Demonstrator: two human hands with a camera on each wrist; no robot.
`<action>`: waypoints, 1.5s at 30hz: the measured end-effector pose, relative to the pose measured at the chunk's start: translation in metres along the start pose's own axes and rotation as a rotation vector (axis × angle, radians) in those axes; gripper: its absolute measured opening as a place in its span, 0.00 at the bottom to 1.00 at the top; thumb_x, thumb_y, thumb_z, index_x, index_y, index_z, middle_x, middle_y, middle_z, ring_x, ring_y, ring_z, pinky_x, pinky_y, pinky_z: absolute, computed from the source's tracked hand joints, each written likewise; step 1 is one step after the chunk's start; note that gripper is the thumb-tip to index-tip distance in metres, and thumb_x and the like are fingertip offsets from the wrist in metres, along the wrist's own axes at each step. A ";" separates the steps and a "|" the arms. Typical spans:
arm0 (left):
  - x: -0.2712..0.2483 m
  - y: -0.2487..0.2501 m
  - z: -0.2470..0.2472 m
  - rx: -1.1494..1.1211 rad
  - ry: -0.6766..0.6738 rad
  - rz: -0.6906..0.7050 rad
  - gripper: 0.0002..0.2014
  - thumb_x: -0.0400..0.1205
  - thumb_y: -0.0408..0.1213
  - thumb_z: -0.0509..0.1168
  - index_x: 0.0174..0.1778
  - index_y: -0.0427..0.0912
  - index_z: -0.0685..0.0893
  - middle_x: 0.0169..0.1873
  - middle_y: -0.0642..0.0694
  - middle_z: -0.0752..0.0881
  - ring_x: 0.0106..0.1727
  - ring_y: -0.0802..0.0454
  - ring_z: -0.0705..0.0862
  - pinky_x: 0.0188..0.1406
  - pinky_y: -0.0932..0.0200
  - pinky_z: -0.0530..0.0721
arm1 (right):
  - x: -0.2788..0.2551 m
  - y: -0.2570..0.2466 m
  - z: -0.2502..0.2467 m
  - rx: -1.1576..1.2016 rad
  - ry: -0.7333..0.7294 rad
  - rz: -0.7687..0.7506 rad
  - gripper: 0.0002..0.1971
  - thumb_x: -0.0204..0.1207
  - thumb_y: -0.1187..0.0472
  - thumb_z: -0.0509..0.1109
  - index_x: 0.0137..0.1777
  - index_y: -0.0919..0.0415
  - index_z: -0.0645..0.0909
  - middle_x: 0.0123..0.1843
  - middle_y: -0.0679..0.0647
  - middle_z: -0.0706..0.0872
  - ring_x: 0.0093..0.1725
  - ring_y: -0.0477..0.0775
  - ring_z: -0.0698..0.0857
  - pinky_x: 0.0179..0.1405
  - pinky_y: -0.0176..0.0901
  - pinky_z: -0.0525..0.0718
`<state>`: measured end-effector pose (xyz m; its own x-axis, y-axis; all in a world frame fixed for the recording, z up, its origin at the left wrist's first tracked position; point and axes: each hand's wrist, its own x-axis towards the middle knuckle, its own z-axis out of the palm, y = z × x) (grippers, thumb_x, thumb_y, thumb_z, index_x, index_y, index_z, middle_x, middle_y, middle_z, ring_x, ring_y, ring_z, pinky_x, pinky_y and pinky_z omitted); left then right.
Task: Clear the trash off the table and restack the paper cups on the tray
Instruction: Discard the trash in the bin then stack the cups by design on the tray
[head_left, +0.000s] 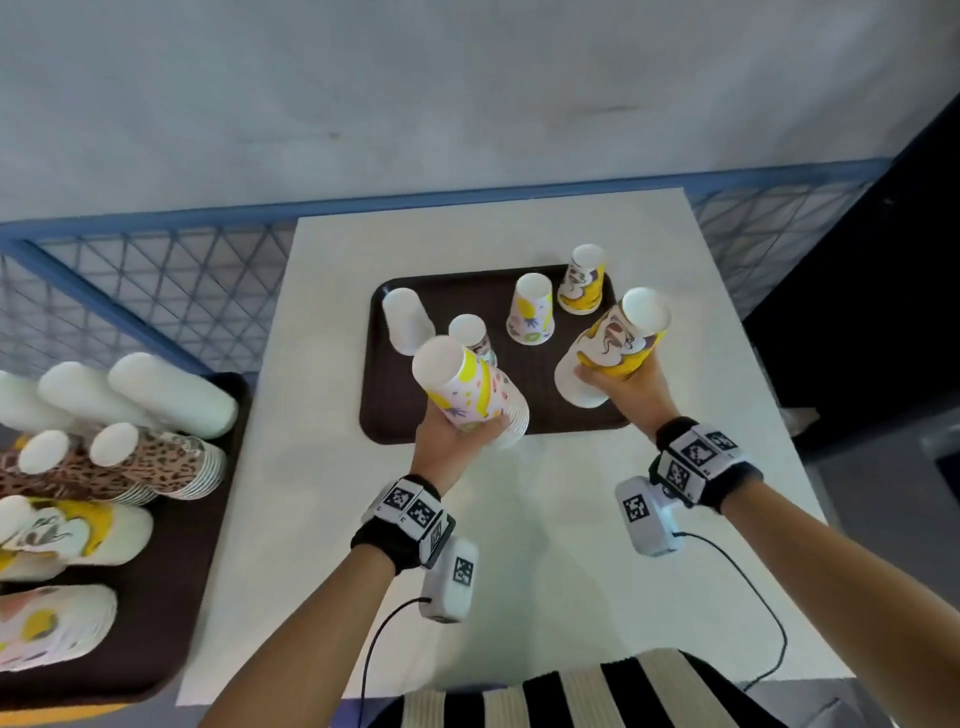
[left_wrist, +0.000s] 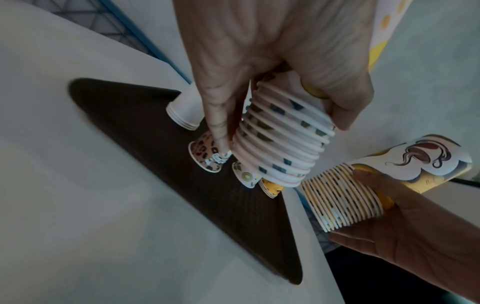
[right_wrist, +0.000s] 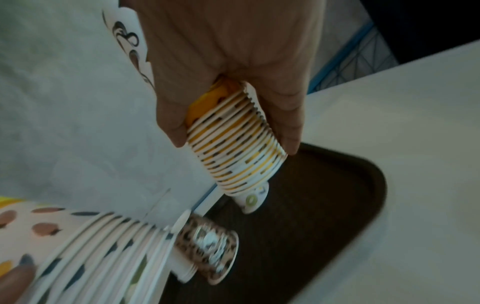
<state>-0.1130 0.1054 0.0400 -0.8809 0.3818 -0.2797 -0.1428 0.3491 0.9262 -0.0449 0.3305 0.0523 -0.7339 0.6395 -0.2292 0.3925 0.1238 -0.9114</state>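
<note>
A dark brown tray (head_left: 452, 415) lies on the white table (head_left: 519, 545). My left hand (head_left: 457, 436) grips a tilted stack of spotted yellow-and-pink cups (head_left: 467, 384) (left_wrist: 283, 137) above the tray's near edge. My right hand (head_left: 623, 389) grips a tilted stack of yellow face-print cups (head_left: 613, 345) (right_wrist: 233, 144) over the tray's right side. Upside down on the tray stand a plain white cup stack (head_left: 408, 319), a leopard-print cup (head_left: 475, 338) (right_wrist: 210, 246), a fruit-print cup (head_left: 531, 309) and a yellow face-print cup (head_left: 582, 280).
To the left, a second brown tray (head_left: 171, 597) carries several long cup stacks lying down: white (head_left: 171, 392), leopard-print (head_left: 150, 467) and yellow-print (head_left: 67, 535). A blue wire fence (head_left: 156, 291) runs behind the table. Cables trail from both wrist cameras near the table's front edge.
</note>
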 end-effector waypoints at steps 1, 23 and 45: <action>0.007 0.007 0.010 0.000 0.015 -0.011 0.42 0.55 0.59 0.74 0.65 0.47 0.76 0.59 0.51 0.86 0.61 0.56 0.84 0.66 0.55 0.80 | 0.013 -0.001 -0.011 -0.006 0.005 -0.003 0.40 0.49 0.42 0.80 0.65 0.48 0.73 0.62 0.47 0.85 0.62 0.51 0.84 0.66 0.59 0.81; 0.147 0.068 0.087 0.081 0.183 0.053 0.43 0.58 0.58 0.75 0.66 0.43 0.69 0.61 0.47 0.84 0.62 0.52 0.83 0.66 0.53 0.81 | 0.194 -0.066 -0.027 -0.057 -0.056 0.012 0.36 0.64 0.54 0.79 0.70 0.57 0.67 0.68 0.57 0.81 0.67 0.61 0.79 0.68 0.55 0.78; 0.175 0.054 0.093 0.263 0.074 -0.043 0.38 0.68 0.45 0.77 0.70 0.42 0.66 0.64 0.46 0.82 0.64 0.48 0.81 0.56 0.62 0.79 | 0.197 -0.027 0.000 -0.102 -0.072 0.096 0.36 0.65 0.57 0.79 0.70 0.57 0.66 0.69 0.56 0.80 0.68 0.61 0.79 0.65 0.50 0.77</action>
<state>-0.2333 0.2710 0.0178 -0.9086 0.3017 -0.2889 -0.0671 0.5773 0.8138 -0.2001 0.4530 0.0319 -0.7269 0.5962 -0.3408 0.5142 0.1435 -0.8456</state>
